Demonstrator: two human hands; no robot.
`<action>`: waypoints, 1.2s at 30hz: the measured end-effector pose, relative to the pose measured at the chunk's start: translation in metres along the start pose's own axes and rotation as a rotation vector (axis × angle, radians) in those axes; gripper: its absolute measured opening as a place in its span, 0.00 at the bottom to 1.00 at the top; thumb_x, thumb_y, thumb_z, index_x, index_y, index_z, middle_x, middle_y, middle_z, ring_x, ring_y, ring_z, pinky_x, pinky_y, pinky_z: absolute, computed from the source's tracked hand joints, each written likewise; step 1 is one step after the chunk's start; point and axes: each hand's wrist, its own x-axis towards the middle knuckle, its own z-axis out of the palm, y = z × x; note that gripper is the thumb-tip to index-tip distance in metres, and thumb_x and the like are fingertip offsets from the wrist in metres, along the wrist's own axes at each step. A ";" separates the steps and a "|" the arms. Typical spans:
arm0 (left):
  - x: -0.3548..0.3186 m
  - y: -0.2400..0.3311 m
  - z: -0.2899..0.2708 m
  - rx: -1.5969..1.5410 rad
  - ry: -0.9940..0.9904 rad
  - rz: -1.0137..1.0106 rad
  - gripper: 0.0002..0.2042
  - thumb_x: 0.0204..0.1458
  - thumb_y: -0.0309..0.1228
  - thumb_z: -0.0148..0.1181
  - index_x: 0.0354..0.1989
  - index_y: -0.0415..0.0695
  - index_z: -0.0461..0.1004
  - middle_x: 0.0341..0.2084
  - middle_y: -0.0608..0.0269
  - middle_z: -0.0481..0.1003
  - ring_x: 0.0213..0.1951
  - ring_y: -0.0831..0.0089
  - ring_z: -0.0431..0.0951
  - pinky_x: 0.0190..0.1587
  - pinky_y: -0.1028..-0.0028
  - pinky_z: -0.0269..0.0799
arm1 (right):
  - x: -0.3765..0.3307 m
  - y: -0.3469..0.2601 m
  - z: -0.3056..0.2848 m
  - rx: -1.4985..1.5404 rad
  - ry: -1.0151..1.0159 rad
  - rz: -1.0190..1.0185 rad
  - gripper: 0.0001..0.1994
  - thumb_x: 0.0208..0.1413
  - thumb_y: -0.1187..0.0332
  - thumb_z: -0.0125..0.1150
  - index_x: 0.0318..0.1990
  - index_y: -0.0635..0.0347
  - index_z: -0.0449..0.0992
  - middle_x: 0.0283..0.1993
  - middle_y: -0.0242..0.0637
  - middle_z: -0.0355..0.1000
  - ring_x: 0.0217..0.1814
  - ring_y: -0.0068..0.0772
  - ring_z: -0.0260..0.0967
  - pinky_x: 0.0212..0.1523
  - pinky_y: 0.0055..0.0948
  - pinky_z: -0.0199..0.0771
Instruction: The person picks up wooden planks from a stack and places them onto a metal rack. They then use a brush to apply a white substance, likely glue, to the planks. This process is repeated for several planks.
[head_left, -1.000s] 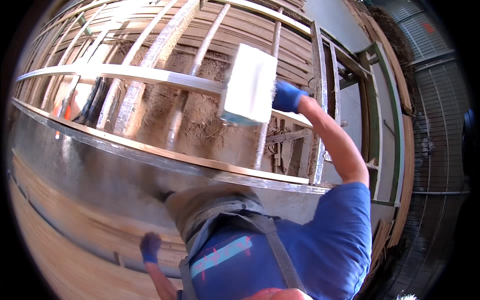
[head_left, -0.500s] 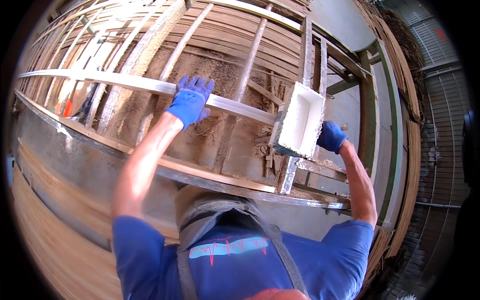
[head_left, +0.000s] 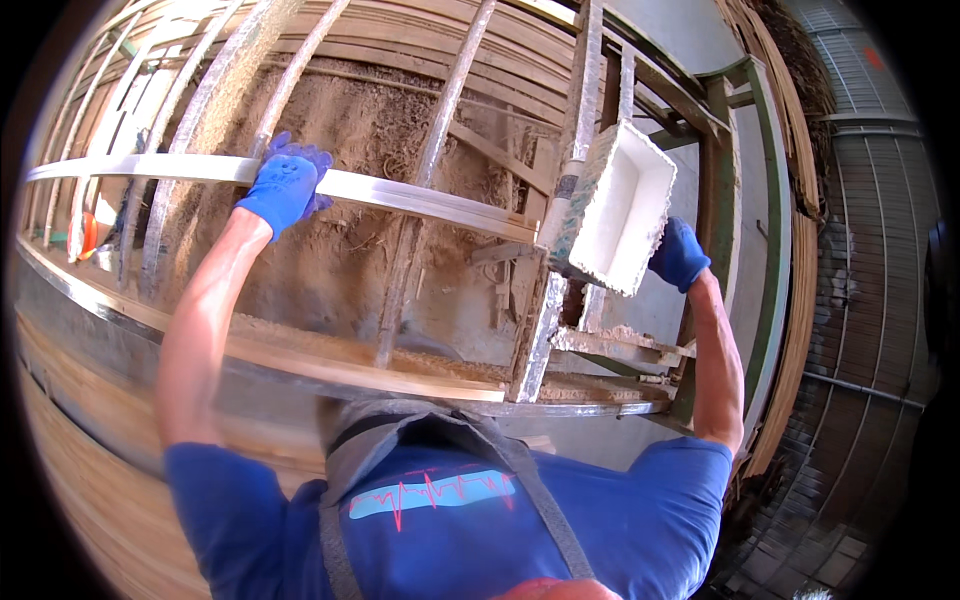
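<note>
My left hand [head_left: 287, 183], in a blue glove, is closed around long white-faced wooden strips [head_left: 400, 195], fingers over the far edge and thumb below. The strips lie crosswise over the rack's bars, their bare wood ends beside a box-shaped container [head_left: 572, 240]. That container is tilted, coated white inside, with a crusted rim and a smeared outer side. At its right side my right hand [head_left: 681, 256], also gloved in blue, is closed on the wall; the box partly hides the fingers.
A rack of whitened metal bars [head_left: 455, 90] spans the area ahead, over ground strewn with sawdust. Timber boards [head_left: 90, 480] lie at the near left. A green metal frame [head_left: 778, 250] stands to the right, beside stacked planks [head_left: 800, 330]. An orange object [head_left: 88, 236] is far left.
My left hand has shifted left along with the strips. My right hand and the white-coated box have moved right relative to the rack, and the strips' ends now show. The view has shifted too.
</note>
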 end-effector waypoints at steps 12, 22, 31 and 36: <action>-0.074 -0.004 -0.048 -0.088 0.259 -0.080 0.39 0.44 0.42 0.69 0.66 0.43 0.61 0.60 0.48 0.68 0.62 0.54 0.67 0.70 0.56 0.49 | 0.065 -0.002 0.031 0.195 0.068 -0.052 0.12 0.46 0.61 0.65 0.33 0.61 0.78 0.29 0.53 0.75 0.35 0.60 0.72 0.36 0.47 0.74; -0.322 -0.064 0.057 -0.242 0.673 -0.767 0.23 0.53 0.34 0.63 0.58 0.44 0.69 0.48 0.55 0.74 0.49 0.60 0.74 0.52 0.62 0.72 | 0.085 -0.012 0.074 0.701 -0.057 -0.112 0.19 0.63 0.63 0.45 0.59 0.59 0.67 0.59 0.47 0.68 0.61 0.46 0.66 0.62 0.42 0.66; -0.526 -0.070 0.126 -0.241 0.559 -1.081 0.20 0.48 0.43 0.65 0.46 0.44 0.77 0.39 0.53 0.80 0.41 0.55 0.79 0.48 0.61 0.72 | 0.243 -0.254 0.050 0.338 0.084 -0.301 0.17 0.51 0.59 0.61 0.44 0.60 0.78 0.42 0.53 0.77 0.48 0.54 0.74 0.45 0.43 0.75; -0.649 -0.137 0.164 -0.694 0.361 -1.283 0.20 0.49 0.44 0.64 0.45 0.42 0.79 0.42 0.51 0.79 0.43 0.55 0.80 0.49 0.64 0.73 | 0.370 -0.424 0.058 0.306 0.137 -0.440 0.14 0.54 0.60 0.57 0.42 0.59 0.79 0.37 0.49 0.78 0.42 0.54 0.75 0.38 0.44 0.76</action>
